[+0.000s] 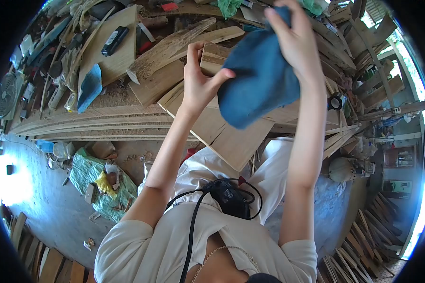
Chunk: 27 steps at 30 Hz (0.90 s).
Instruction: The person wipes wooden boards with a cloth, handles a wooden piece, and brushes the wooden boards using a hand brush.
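My left hand point(199, 82) is curved around the end of a wooden block point(215, 57), with the index finger at its top edge and the thumb stretched out below. That thumb tip overlaps a blue flexible sheet point(257, 78), which hangs from my right hand point(295, 45). The sheet is blurred, so I cannot tell whether it is cloth or sandpaper. My right fingers are closed on its upper edge. Beneath both hands lies a flat wooden board point(238, 141), reaching toward my lap.
Wood pieces point(174, 49) crowd the bench around my hands. A smaller blue sheet point(90, 88) and a black case-like object point(114, 41) lie to the left. A fan point(7, 94) stands at far left. A green sack point(97, 181) lies on the floor; timber point(363, 240) is stacked at lower right.
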Motion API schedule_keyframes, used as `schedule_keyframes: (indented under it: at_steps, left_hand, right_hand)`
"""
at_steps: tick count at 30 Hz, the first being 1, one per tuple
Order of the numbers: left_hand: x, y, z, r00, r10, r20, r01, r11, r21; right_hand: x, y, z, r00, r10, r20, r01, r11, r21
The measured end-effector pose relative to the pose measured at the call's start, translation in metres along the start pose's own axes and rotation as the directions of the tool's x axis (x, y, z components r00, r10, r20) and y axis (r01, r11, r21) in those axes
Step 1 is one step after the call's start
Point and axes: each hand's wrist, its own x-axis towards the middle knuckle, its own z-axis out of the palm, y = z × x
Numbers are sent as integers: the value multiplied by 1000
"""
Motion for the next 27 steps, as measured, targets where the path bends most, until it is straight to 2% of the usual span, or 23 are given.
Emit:
schedule_keyframes:
  at_steps: [2, 3, 4, 6, 7, 9, 11, 12, 15, 16, 18, 20, 22, 25, 26, 27]
  left_hand:
    - [-2, -2, 1, 996, 90, 11, -90, 996, 20]
    - [-3, -3, 2, 998, 62, -12, -61, 996, 65]
    - [-2, -4, 2, 999, 37, -37, -33, 993, 110]
    - [-4, 5, 1, 989, -141, -51, 148, 972, 182]
    - [-4, 4, 2, 994, -96, -59, 106, 975, 197]
    - [-2, 0, 3, 997, -4, -74, 21, 974, 226]
    - [-2, -1, 4, 997, 10, -82, 8, 976, 218]
    - [-1, -1, 4, 996, 17, -87, 2, 977, 215]
    - [-4, 2, 4, 993, -65, -96, 85, 971, 222]
    - [-4, -2, 3, 993, -85, -86, 102, 973, 206]
    - [-4, -12, 1, 990, -124, -65, 133, 976, 170]
    - [0, -10, 8, 993, 54, -104, -44, 994, 100]
    - [3, -16, 16, 969, 108, -222, -117, 993, -30]
    - [-1, -12, 6, 991, 77, -112, -63, 990, 124]
    - [3, -21, 6, 976, 141, -163, -106, 972, 209]
    - [3, -14, 7, 978, 116, -174, -72, 968, 239]
  right_hand:
    - [-10, 6, -31, 991, 130, -13, -130, 992, 0]
    - [-15, 5, -39, 983, 181, -18, -181, 983, -20]
    - [-20, 5, -39, 993, 117, -4, -117, 987, -114]
    - [-28, 2, -33, 999, -7, 41, 18, 957, -290]
    - [-32, 1, -23, 995, 49, 81, -22, 952, -304]
    - [-35, 3, 2, 984, 82, 155, -39, 964, -264]
    - [-36, 7, 26, 981, 47, 191, 16, 950, -313]
    - [-33, 2, 33, 979, 62, 195, -8, 963, -268]
    - [-23, -17, 59, 972, 41, 231, 12, 975, -222]
    - [-18, -18, 70, 963, 67, 259, -32, 990, -139]
    - [-9, -27, 88, 959, 69, 276, -33, 991, -132]
    - [-2, -33, 105, 964, 31, 265, -7, 996, -90]
    - [4, -36, 121, 978, -7, 210, 2, 1000, 23]
    - [-7, -33, 86, 983, -12, 181, 20, 999, -44]
    - [-15, -16, 79, 983, -5, 185, 29, 991, -131]
    - [-26, -1, 65, 979, 26, 203, 23, 972, -233]
